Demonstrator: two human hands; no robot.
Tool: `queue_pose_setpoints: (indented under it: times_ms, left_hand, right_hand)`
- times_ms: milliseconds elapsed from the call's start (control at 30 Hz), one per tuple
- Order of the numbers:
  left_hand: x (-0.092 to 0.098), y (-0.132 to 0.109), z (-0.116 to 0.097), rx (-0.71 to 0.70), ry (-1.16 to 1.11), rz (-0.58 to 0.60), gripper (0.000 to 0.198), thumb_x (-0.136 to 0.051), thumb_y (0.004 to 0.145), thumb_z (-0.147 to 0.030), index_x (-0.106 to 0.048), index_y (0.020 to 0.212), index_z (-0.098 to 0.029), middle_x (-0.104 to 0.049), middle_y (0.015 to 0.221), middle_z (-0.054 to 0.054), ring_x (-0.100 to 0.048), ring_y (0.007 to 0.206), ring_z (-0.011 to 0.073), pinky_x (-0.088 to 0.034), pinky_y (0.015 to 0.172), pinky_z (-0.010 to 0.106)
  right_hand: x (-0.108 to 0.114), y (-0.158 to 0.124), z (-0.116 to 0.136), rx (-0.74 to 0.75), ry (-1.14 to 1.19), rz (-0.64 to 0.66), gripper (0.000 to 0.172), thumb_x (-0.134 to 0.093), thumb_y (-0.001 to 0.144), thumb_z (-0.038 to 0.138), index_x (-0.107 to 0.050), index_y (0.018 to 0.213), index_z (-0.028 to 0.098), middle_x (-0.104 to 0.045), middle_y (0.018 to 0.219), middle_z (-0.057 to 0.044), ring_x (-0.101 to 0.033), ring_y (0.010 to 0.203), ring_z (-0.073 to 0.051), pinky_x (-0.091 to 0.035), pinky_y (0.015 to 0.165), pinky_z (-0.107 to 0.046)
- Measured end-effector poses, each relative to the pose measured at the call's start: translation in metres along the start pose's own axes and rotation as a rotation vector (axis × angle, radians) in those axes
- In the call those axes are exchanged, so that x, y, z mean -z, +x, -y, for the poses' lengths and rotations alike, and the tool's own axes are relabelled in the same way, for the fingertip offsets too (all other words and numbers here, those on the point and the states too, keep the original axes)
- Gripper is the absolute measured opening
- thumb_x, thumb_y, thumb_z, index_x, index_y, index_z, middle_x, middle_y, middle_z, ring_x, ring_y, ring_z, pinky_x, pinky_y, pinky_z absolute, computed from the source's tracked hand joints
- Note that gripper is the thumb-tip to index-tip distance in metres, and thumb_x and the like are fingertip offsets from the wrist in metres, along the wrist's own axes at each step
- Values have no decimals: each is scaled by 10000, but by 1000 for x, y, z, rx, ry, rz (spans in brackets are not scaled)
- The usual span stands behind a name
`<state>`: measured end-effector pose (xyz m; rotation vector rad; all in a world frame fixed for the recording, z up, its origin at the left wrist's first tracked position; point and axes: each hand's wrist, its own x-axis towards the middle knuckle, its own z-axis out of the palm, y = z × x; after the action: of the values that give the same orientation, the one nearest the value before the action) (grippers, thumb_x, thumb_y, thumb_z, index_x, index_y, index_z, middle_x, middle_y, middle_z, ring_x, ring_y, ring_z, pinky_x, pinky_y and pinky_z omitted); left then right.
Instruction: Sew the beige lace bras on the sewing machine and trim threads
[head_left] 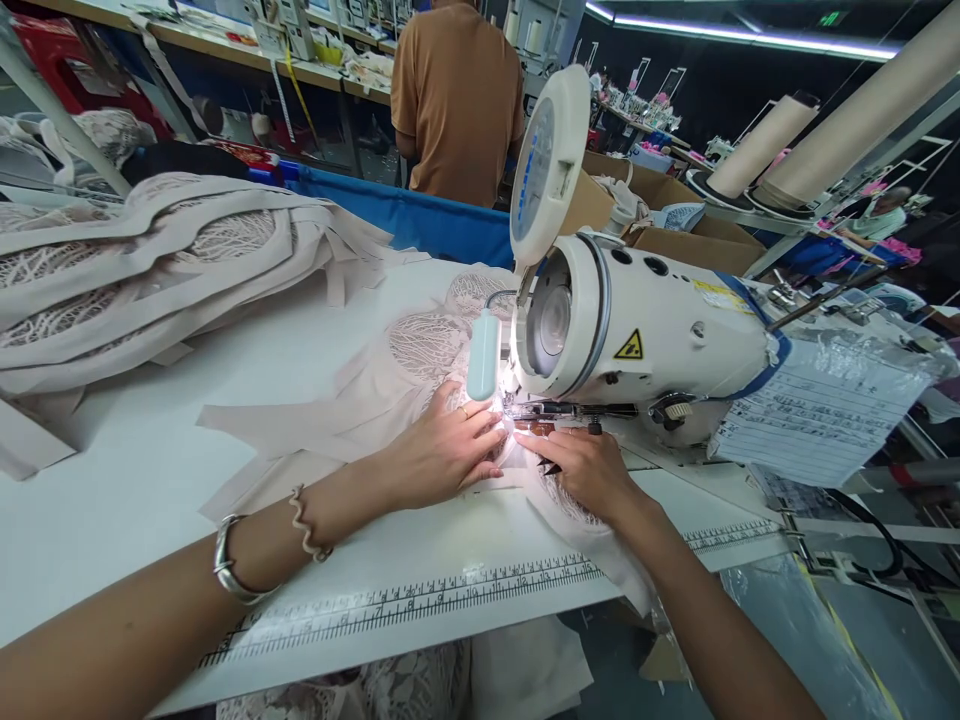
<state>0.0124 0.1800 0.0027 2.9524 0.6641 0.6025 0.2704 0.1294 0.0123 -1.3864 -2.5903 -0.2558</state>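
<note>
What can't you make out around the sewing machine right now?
1. Head view: the spot where the sewing machine meets the fabric is lost in glare from the lamp.
2. The seam line is covered by the left hand and the right hand.
3. The right hand's grip is washed out by the same glare.
4. The print on the paper sheet is too small to read.

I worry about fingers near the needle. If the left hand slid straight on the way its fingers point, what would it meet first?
The left hand would probably meet the needle area under the sewing machine first; glare hides the gap.
</note>
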Motion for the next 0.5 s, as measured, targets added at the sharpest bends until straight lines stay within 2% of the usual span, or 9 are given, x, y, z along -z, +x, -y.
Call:
queue_pose_setpoints:
  times_ms: [133, 233, 400, 433, 500]
  left_hand:
    - [0, 2, 4, 38, 23, 4, 471, -331, 1074, -497, -634, 1170, -149, -695, 1190, 156, -600, 1152, 323, -223, 1100, 601]
    - [-3, 2, 4, 64, 34, 24, 460, -344, 1073, -485, -638, 1177, -147, -682, 1238, 162, -590, 1174, 331, -199, 1119, 631]
    - [-11, 0, -4, 121, -14, 17, 361, -358, 1070, -363, -606, 1249, -171, -617, 1362, 155, -551, 1228, 339, -211, 1118, 671]
    - [-11, 1, -2, 176, -70, 2, 316, -401, 1049, -345, -624, 1207, -187, -618, 1347, 142, -545, 1224, 335, -245, 1114, 655]
    - [-6, 8, 11, 408, -209, -105, 223, -498, 983, -333, -650, 1075, -197, -613, 1284, 131, -532, 1207, 334, -326, 1093, 604]
  right_hand:
    - [2, 7, 0, -62, 5, 82, 675, -437, 778, -42, -716, 1263, 336, -708, 740, 24, -587, 700, -146, -299, 541, -272]
    - [0, 12, -1, -99, 52, 134, 693, -428, 773, -52, -702, 1276, 337, -740, 853, 13, -614, 774, -148, -376, 588, -242]
    - [-4, 11, -5, -112, 69, 139, 538, -506, 849, 54, -700, 1269, 329, -750, 933, -5, -637, 826, -165, -467, 698, -238]
    - [-4, 9, -7, -135, 37, 117, 477, -530, 870, 99, -706, 1252, 324, -748, 927, -13, -640, 820, -177, -471, 696, -250]
    - [0, 4, -13, -243, -59, 37, 321, -585, 905, 237, -725, 1192, 270, -735, 895, -53, -641, 798, -219, -470, 664, -286]
